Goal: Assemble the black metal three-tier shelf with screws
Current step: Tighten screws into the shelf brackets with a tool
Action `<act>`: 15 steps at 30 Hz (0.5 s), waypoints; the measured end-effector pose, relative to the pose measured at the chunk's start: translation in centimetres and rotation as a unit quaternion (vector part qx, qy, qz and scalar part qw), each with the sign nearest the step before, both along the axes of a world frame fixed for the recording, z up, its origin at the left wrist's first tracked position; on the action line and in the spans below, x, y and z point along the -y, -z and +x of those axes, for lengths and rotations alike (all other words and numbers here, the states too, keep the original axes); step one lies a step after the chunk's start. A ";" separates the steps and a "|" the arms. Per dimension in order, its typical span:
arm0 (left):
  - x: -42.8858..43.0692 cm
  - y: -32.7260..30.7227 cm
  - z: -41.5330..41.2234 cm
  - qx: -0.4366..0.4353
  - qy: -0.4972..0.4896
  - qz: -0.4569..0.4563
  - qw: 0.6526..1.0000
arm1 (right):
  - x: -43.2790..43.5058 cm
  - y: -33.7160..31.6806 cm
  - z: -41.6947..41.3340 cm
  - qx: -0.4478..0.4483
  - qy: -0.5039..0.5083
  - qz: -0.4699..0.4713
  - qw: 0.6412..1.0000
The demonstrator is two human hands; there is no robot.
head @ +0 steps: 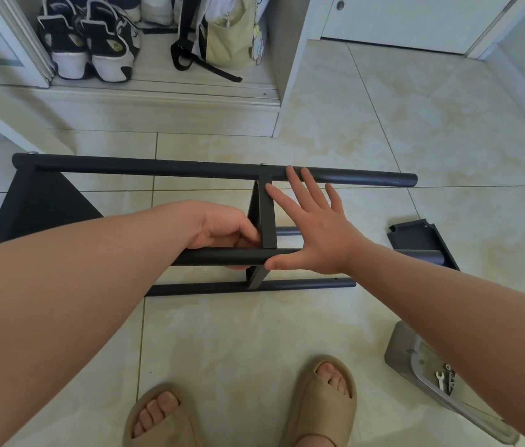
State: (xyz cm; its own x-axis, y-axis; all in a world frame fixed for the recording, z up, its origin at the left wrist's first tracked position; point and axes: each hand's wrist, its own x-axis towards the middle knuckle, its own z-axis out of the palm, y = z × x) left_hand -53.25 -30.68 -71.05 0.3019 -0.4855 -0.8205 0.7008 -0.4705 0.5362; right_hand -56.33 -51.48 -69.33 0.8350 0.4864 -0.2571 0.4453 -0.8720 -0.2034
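The black metal shelf frame (164, 169) lies on its side on the tiled floor, its poles running left to right. One shelf panel (41, 204) sits at the left end and a middle panel (266, 214) stands edge-on between the poles. My left hand (225, 235) grips the nearest raised pole (222, 257) right beside the middle panel. My right hand (316, 233) is spread flat with straight fingers against the right side of that panel, thumb on the pole. A third loose panel (422, 243) lies on the floor at the right.
A grey tray (416, 359) at the lower right holds a small wrench (440, 380) and screws. My feet in tan slippers (322, 401) stand at the bottom. A low cabinet with sneakers (90, 43) and a bag (228, 37) is behind the frame.
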 end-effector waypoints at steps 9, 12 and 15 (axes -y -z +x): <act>0.2 0.2 0.1 0.010 0.029 0.026 0.999 | 0.0 0.0 0.0 0.001 -0.001 -0.001 1.000; 0.0 -0.1 0.0 0.007 0.020 0.008 1.000 | 0.0 0.1 0.1 0.003 -0.001 -0.004 1.000; -0.1 -0.2 -0.1 -0.005 0.009 0.002 1.000 | 0.0 0.1 0.1 0.002 -0.001 -0.005 1.000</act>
State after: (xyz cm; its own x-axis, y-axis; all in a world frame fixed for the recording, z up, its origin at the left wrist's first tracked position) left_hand -53.33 -30.61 -70.87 0.2841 -0.4870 -0.8259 0.6972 -0.4864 0.5267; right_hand -56.27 -51.47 -69.46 0.8348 0.4859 -0.2588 0.4483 -0.8729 -0.1926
